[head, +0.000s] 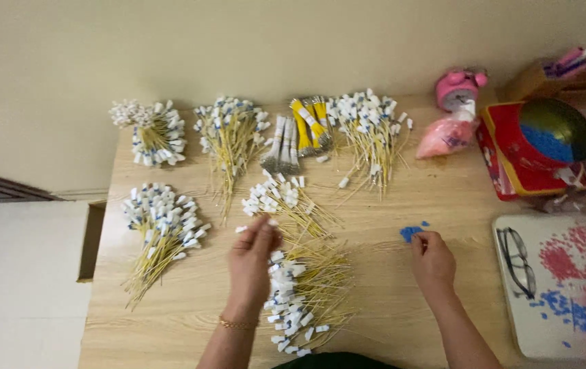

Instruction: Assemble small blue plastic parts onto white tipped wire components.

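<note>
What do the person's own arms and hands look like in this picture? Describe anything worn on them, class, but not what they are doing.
Both forearms are bare, with no sleeves showing. The left hand has a thin gold-coloured bracelet at the wrist. The right hand shows no bracelet or watch. No gloves; rings are too small to tell.

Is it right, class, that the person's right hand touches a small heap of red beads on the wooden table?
Not quite. In the head view the right hand touches a small heap of blue beads, not red ones, on the wooden table.
</note>
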